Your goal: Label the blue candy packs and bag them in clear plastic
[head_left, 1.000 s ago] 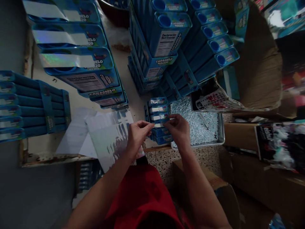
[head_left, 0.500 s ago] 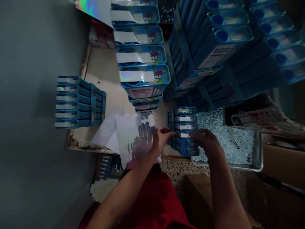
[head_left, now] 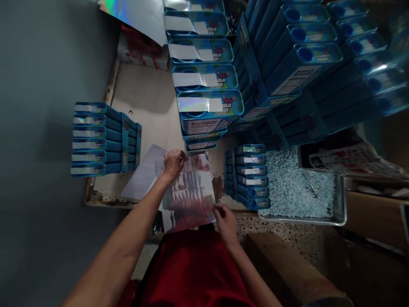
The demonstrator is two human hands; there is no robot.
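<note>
pinching the near right corner of the shiny holographic sticker sheet [head_left: 188, 198], right hand [head_left: 225, 219] has fingertips closed on the edge, right at the near edge of the worn pale tabletop [head_left: 143, 102]. left hand [head_left: 173, 163] sits on the sheet's far left corner, fingers curled down onto it; can't tell if it pins the sheet flat or grips it. sheet overhangs the near edge a little, above the red garment [head_left: 191, 268] on the person's lap.

handling call: sheet looks thin, light, floppy, glossy film on a backing. likely slick under dry fingers and easy to crease. best hold is at corners or edges, two points, as now; a mid-sheet grab would probably buckle it. peeling a strip likely needs a nail under its edge while the other hand keeps the sheet down.

plain white paper sheets [head_left: 143, 175] lie under its left side. just right of it, a short stack of small blue candy boxes [head_left: 251, 177], some with silver strips on their faces. beyond that, right, a metal tray of pale blue pellets [head_left: 300, 187]. left edge: another banded stack of blue boxes [head_left: 102, 138]. far edge: tall stacks of larger blue printed cartons [head_left: 207, 98], more of them [head_left: 306, 64] piled to the right.
</note>
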